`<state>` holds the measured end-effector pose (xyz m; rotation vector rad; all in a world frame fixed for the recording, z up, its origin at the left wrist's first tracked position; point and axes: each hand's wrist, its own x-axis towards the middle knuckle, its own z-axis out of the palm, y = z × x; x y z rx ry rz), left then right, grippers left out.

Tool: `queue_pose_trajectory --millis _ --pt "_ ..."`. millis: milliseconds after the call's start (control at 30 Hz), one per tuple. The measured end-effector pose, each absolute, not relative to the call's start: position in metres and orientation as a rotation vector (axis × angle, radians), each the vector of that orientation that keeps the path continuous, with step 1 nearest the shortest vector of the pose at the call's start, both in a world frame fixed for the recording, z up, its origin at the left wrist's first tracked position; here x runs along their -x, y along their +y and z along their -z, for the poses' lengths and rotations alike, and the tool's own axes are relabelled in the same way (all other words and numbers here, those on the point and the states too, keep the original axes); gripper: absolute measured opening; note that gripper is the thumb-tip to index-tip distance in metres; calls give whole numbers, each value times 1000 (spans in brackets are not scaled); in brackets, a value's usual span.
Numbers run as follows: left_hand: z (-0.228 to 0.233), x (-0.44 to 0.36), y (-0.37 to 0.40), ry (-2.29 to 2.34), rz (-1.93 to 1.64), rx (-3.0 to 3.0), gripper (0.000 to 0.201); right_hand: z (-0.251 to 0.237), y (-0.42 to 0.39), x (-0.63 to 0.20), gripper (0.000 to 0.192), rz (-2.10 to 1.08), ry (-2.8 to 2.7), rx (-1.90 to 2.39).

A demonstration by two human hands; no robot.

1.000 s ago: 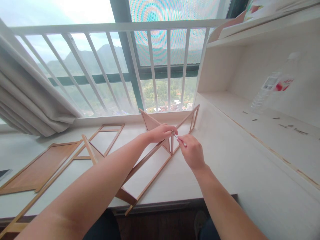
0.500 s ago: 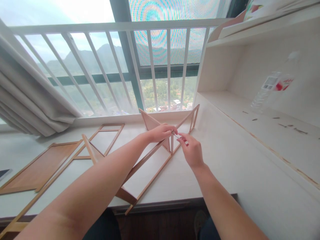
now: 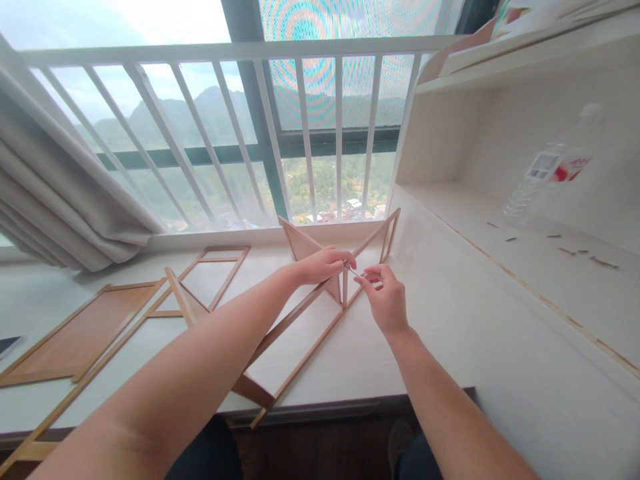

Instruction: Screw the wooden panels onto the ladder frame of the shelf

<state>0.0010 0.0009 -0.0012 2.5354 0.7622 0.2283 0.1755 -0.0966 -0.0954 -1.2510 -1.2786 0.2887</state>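
A light wooden frame (image 3: pixel 300 360) lies on the white desk (image 3: pixel 450 333) with an upright panel (image 3: pixel 300 245) standing on it. My left hand (image 3: pixel 323 265) grips the top of the upright panel near the joint. My right hand (image 3: pixel 386 300) pinches a small screwdriver (image 3: pixel 356 272) with a reddish handle, its thin metal shaft pointing left at the joint between the two hands. Fingertips of both hands nearly meet at the shaft.
Flat wooden panels (image 3: pixel 75 337) and an open frame (image 3: pixel 215 273) lie at the left. A white railing (image 3: pixel 250 133) and curtain (image 3: pixel 60 200) stand behind. A plastic bottle (image 3: pixel 547 170) and several small screws (image 3: pixel 575 250) rest on the shelf at right.
My right hand has turned on the screwdriver, fingers rolling upward and the hand shifting slightly up. My left hand and the frame stay where they were.
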Motion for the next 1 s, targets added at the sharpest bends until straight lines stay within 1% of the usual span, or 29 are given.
queue_pose_trajectory --millis 500,733,1000 --pt "5 1 4 775 -235 -2511 40 90 -101 -177 39 -294 -1298 1320" --pt "3 0 3 771 -235 -2522 39 92 -102 -177 36 -349 -1301 1333" --pt "5 1 4 778 -233 -2524 38 90 -103 -174 38 -370 -1302 1339"
